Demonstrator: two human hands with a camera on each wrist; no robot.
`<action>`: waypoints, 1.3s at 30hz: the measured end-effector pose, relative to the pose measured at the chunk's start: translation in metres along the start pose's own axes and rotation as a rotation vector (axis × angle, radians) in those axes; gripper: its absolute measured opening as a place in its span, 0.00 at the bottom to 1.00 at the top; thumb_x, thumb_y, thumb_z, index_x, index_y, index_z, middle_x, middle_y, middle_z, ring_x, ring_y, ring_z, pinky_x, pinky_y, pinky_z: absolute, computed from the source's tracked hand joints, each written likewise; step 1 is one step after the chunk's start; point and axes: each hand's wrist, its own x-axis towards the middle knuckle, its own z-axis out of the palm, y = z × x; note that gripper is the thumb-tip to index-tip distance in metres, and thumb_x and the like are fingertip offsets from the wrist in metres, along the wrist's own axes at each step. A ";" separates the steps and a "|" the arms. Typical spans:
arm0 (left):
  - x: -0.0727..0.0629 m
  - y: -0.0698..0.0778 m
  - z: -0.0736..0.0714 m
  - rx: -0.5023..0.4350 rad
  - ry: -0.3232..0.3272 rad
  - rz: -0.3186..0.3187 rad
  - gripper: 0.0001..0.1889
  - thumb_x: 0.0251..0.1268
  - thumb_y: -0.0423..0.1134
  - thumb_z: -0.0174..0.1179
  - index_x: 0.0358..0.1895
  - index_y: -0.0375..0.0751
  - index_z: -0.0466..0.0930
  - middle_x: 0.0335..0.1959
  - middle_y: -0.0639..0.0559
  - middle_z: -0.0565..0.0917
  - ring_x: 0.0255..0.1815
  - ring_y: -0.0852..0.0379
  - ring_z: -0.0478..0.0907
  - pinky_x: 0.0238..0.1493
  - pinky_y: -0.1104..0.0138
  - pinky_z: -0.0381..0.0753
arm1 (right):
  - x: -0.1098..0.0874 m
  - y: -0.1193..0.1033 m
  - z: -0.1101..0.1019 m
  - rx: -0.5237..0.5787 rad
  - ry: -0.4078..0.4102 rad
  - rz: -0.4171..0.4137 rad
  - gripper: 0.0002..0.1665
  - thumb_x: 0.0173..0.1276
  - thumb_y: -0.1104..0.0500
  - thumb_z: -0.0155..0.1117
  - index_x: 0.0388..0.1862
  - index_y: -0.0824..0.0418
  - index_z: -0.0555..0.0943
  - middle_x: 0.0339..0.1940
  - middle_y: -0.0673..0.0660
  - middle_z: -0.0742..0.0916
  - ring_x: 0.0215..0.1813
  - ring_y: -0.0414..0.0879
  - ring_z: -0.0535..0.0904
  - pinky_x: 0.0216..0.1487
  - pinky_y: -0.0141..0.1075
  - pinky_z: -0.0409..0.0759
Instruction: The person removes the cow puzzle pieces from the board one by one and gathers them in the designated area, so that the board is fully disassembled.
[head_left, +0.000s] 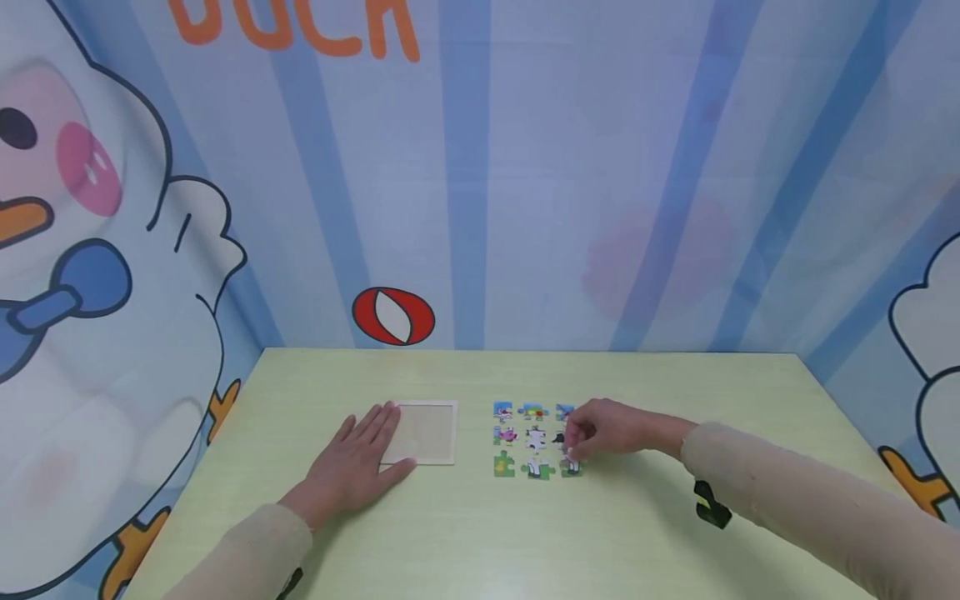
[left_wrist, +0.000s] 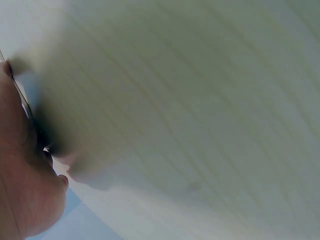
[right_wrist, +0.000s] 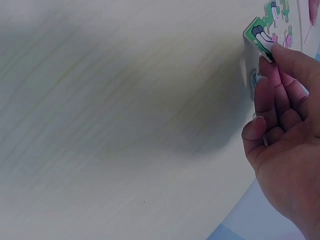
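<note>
My left hand lies with straight, spread fingers over the left edge of a pale square puzzle tray, its thumb along the lower edge. Several jigsaw pieces are laid out in rows to the right of that tray. Over their right column is my right hand. Between thumb and finger it pinches a green corner puzzle piece printed with white legs and dark feet, which tilts up in the right wrist view. The fingers partly hide the pieces behind them. Only the edge of the left hand shows in the left wrist view.
The pale wooden table ends at the back against a blue striped cloth with cartoon prints. A dark strap piece hangs below the right sleeve.
</note>
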 end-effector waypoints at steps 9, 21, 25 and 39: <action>-0.001 0.001 0.000 -0.010 0.007 0.002 0.47 0.81 0.66 0.51 0.87 0.34 0.51 0.88 0.39 0.54 0.88 0.38 0.49 0.85 0.38 0.47 | -0.002 0.002 0.004 -0.034 0.021 -0.032 0.06 0.71 0.58 0.76 0.36 0.53 0.85 0.31 0.44 0.84 0.35 0.39 0.77 0.40 0.32 0.77; 0.001 0.000 0.001 0.002 0.000 -0.007 0.48 0.80 0.67 0.51 0.87 0.35 0.51 0.88 0.40 0.54 0.88 0.38 0.49 0.85 0.38 0.46 | -0.005 0.003 0.009 -0.052 0.070 -0.037 0.07 0.70 0.55 0.78 0.37 0.52 0.85 0.30 0.44 0.83 0.35 0.39 0.76 0.40 0.32 0.77; 0.001 -0.001 0.002 -0.001 -0.003 -0.007 0.48 0.80 0.67 0.50 0.87 0.36 0.51 0.88 0.40 0.54 0.88 0.38 0.48 0.85 0.39 0.46 | -0.005 0.007 0.011 -0.075 0.082 -0.055 0.08 0.70 0.54 0.78 0.36 0.52 0.85 0.30 0.43 0.83 0.34 0.38 0.75 0.39 0.32 0.76; 0.000 0.000 0.003 -0.018 0.015 0.009 0.49 0.79 0.69 0.49 0.86 0.34 0.53 0.88 0.38 0.55 0.88 0.37 0.49 0.85 0.38 0.46 | -0.005 0.008 0.013 -0.061 0.097 -0.061 0.10 0.68 0.54 0.80 0.37 0.53 0.85 0.30 0.43 0.83 0.34 0.38 0.76 0.39 0.32 0.77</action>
